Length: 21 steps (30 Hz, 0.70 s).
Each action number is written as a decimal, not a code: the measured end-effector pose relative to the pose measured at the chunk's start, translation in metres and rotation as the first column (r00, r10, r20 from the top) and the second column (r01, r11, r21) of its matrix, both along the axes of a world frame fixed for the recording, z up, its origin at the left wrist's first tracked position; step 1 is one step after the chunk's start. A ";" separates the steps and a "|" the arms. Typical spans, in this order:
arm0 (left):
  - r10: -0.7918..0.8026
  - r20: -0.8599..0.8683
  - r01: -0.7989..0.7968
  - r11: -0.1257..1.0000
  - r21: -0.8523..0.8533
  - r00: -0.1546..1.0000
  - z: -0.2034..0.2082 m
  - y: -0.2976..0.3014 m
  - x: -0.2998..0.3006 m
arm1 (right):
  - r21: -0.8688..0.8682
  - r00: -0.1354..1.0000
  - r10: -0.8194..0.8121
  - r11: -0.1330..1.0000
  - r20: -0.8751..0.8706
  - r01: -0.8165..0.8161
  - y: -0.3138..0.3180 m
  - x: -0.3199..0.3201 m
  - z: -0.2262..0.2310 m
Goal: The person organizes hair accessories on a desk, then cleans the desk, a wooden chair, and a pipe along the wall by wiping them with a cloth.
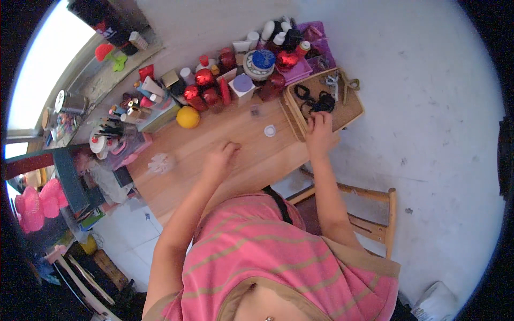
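My right hand (319, 131) reaches over the near edge of a shallow tan tray (347, 85) at the right end of the table. Its fingers are bent down against a tangle of black looped bands (322, 101), and the fingertips are partly hidden. A separate black loop (302, 92) lies left of the tangle. Above the wooden table (187, 155), my left hand (221, 159) is loosely closed with curled fingers; whether anything is inside cannot be seen. A small round white piece (270, 131) lies between my two hands.
Red bottles (204, 77), a white box with a lilac round top (242, 85) and a blue-lidded jar (262, 61) line the table's back. A yellow ball (188, 117) and a pale scrunched item (160, 163) lie leftward. A wooden chair (375, 214) stands at the right front.
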State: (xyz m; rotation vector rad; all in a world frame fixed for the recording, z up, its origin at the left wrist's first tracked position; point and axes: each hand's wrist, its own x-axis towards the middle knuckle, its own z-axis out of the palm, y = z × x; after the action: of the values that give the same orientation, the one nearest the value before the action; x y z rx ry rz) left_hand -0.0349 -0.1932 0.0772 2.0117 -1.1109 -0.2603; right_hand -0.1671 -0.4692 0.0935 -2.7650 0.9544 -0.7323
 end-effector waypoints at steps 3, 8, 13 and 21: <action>-0.072 -0.094 0.086 0.984 0.156 0.993 -0.020 -0.056 -0.010 | -0.046 0.987 0.026 0.999 0.157 -0.019 0.020 0.000 0.007; -0.090 -0.081 0.111 0.943 0.315 0.993 -0.044 -0.124 -0.021 | 0.446 0.991 0.093 0.886 0.094 -0.125 0.051 -0.012 -0.025; -0.075 0.002 0.072 0.960 0.272 0.997 -0.075 -0.134 -0.019 | 0.565 0.986 0.095 0.810 0.135 -0.156 0.055 -0.018 -0.022; -0.296 -0.932 -0.204 0.946 -0.254 -0.211 -0.012 -0.096 -0.024 | 0.632 0.947 0.121 0.718 0.297 -0.290 0.055 -0.005 0.017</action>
State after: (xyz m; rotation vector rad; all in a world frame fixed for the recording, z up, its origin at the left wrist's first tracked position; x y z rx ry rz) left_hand -0.0587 -0.2897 0.0652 0.7145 -0.0012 -1.3889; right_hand -0.1725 -0.4139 0.1104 -2.0410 0.6613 -0.5201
